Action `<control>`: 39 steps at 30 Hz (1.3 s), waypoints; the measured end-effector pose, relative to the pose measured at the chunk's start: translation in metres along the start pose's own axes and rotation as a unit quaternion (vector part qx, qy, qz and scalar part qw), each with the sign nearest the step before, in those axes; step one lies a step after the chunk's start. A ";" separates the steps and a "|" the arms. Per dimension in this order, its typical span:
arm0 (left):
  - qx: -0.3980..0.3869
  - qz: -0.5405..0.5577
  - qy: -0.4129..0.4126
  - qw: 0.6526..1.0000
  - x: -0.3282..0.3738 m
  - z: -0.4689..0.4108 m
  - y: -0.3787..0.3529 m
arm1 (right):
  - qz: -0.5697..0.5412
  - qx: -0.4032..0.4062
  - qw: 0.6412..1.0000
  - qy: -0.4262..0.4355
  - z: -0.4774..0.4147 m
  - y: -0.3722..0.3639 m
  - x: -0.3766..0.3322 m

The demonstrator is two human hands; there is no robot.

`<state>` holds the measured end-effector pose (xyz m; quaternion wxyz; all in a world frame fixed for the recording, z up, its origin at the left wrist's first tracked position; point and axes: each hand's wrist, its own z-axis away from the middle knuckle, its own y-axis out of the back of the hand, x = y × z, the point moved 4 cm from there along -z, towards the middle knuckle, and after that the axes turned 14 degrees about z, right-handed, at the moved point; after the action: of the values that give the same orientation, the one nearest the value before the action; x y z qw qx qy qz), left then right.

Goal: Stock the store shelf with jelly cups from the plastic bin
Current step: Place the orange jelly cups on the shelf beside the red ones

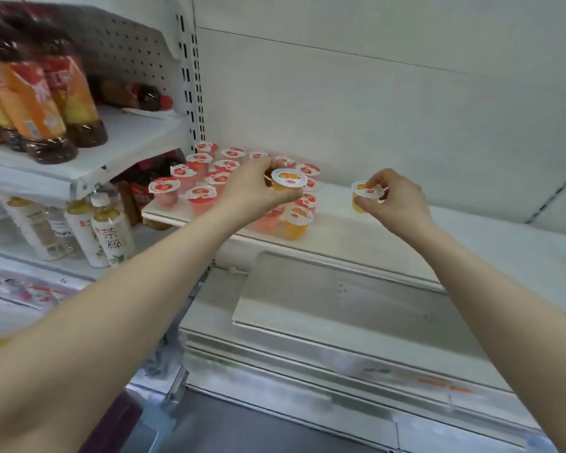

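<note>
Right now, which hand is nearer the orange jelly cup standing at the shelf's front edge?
Left. The left hand hovers just above the orange jelly cup, holding another; the right hand is off to its right.

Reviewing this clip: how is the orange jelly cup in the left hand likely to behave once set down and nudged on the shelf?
The orange jelly cup looks wider at its lid than at its base, so a nudge near the top may tip it. The left hand holds it with fingertips alone, suggesting it is light. On the smooth white shelf it would probably slide easily.
</note>
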<state>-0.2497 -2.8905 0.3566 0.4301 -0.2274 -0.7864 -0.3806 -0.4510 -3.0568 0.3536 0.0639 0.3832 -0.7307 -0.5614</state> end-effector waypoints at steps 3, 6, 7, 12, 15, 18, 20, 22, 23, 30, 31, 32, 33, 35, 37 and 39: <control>0.034 -0.006 0.018 0.999 -0.001 -0.020 -0.012 | -0.012 -0.026 1.000 0.010 -0.032 -0.020 0.015; 0.058 -0.019 0.035 0.998 -0.005 -0.035 -0.019 | -0.022 -0.050 0.998 0.036 -0.058 -0.042 0.022; 0.066 -0.021 0.041 0.997 -0.007 -0.039 -0.020 | -0.023 -0.056 0.997 0.042 -0.065 -0.049 0.023; 0.091 -0.036 0.055 0.994 -0.015 -0.052 -0.025 | -0.022 -0.076 0.995 0.062 -0.096 -0.077 0.023; 0.101 -0.051 0.056 0.992 -0.017 -0.058 -0.026 | -0.023 -0.083 0.994 0.066 -0.109 -0.088 0.022; 0.108 -0.054 0.057 0.991 -0.017 -0.064 -0.027 | -0.012 -0.092 0.993 0.070 -0.120 -0.098 0.023; 0.107 -0.053 0.057 0.991 -0.017 -0.067 -0.028 | -0.011 -0.091 0.994 0.068 -0.127 -0.103 0.026; 0.101 -0.055 0.056 0.992 -0.016 -0.071 -0.031 | -0.014 -0.086 0.994 0.064 -0.133 -0.106 0.028; 0.099 -0.060 0.057 0.992 -0.016 -0.074 -0.032 | -0.016 -0.084 0.994 0.064 -0.136 -0.107 0.028; 0.087 -0.055 0.073 0.992 -0.015 -0.089 -0.048 | -0.005 -0.097 0.990 0.097 -0.145 -0.112 0.033; 0.083 -0.055 0.072 0.992 -0.013 -0.092 -0.051 | 0.003 -0.103 0.989 0.109 -0.145 -0.111 0.034; 0.078 -0.056 0.069 0.993 -0.012 -0.094 -0.055 | 0.013 -0.110 0.986 0.123 -0.146 -0.110 0.035; 0.072 -0.060 0.065 0.994 -0.011 -0.097 -0.059 | 0.025 -0.116 0.983 0.141 -0.146 -0.107 0.036; 0.058 -0.072 0.048 0.995 -0.007 -0.102 -0.069 | 0.054 -0.115 0.975 0.181 -0.147 -0.101 0.038; 0.038 -0.104 0.019 0.994 -0.005 -0.107 -0.081 | 0.086 -0.096 0.969 0.211 -0.148 -0.093 0.041; 0.009 -0.166 0.000 0.986 -0.007 -0.110 -0.095 | 0.114 -0.074 0.965 0.225 -0.147 -0.086 0.045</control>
<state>-0.2554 -3.0360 0.3501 0.3636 -0.0899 -0.8165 -0.4394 -0.3631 -3.2053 0.3176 0.3183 0.4076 -0.6932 -0.5020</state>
